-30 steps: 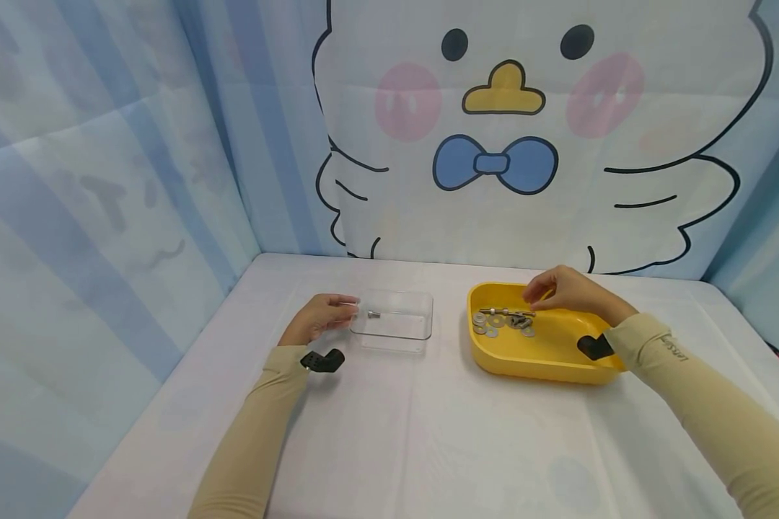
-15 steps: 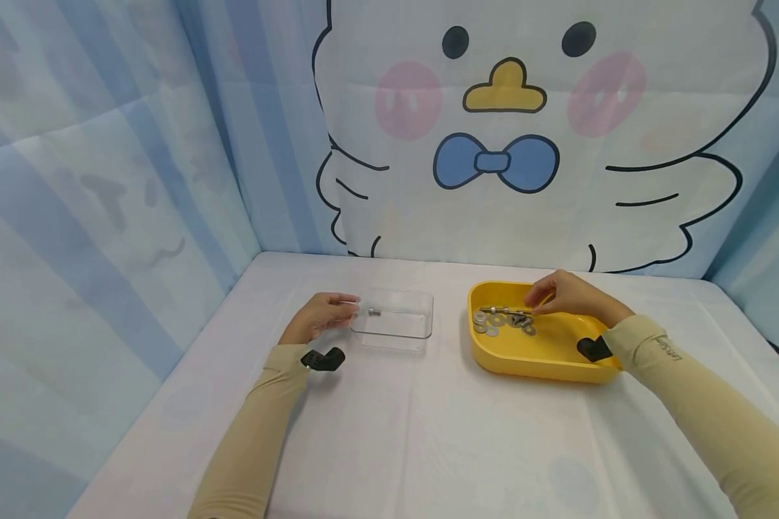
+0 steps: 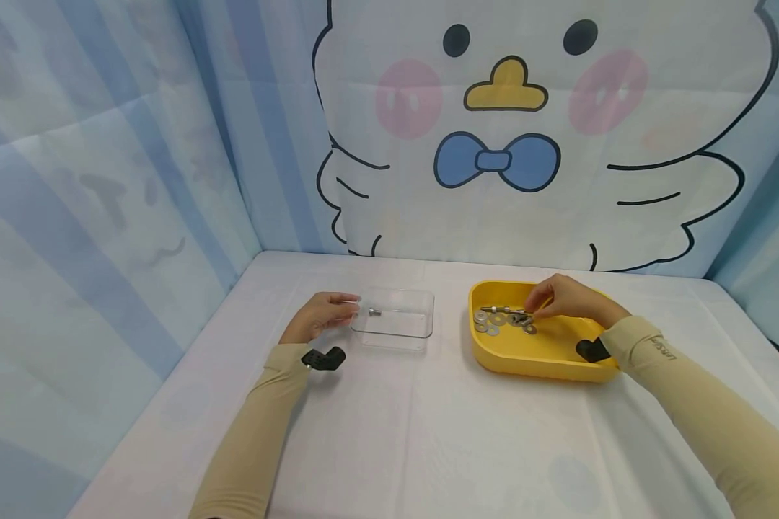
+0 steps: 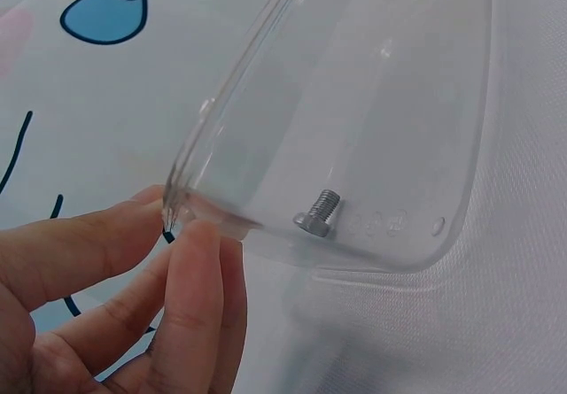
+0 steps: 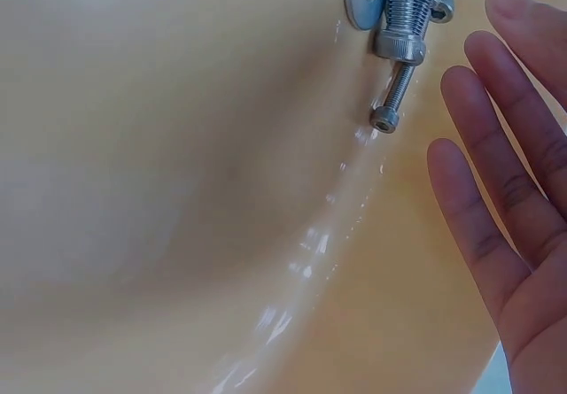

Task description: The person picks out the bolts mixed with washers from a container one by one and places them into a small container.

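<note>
A clear plastic box stands left of the middle. My left hand pinches its left corner between thumb and fingers, as the left wrist view shows. Inside the box lies one short hex bolt, near the held end. My right hand reaches down into the yellow tray, its fingertips right by a cluster of metal hardware. In the right wrist view the fingers are extended and relaxed, next to socket head screws and a flat washer. The screws lie against the tray's far side.
Several loose washers lie at the tray's left end. A white cloth covers the table. Behind it hangs a curtain with a printed cartoon bird, and a blue striped curtain hangs at the left.
My right hand has lowered slightly into the yellow tray, closer to the screws. The left hand and the clear box have stayed in place.
</note>
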`<state>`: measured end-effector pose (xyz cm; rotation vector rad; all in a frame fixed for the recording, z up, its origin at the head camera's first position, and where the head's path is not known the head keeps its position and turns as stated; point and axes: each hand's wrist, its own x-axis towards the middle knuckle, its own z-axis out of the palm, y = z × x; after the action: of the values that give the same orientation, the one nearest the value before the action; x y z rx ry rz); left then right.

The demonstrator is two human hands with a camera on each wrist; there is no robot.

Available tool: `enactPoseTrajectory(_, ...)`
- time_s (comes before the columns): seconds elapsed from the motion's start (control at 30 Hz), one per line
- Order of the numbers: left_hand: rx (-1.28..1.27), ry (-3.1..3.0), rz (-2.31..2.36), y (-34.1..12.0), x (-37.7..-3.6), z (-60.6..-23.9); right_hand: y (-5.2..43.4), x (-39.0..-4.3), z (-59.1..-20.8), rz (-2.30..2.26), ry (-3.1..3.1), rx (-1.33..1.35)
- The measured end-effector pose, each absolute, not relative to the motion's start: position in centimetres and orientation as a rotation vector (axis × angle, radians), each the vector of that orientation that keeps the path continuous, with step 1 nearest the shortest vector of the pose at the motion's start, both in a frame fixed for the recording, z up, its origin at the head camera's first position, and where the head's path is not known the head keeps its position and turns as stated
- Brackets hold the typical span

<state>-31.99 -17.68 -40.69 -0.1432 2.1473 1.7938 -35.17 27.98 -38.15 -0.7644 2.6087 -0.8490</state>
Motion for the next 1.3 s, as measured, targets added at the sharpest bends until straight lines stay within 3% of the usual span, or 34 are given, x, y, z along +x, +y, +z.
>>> enactPoseTrajectory(1.3,-0.177,2.166,1.766,-17.7,-32.1,-40.8,27.5,-35.3,-39.6,-0.704,2.597,-0.708)
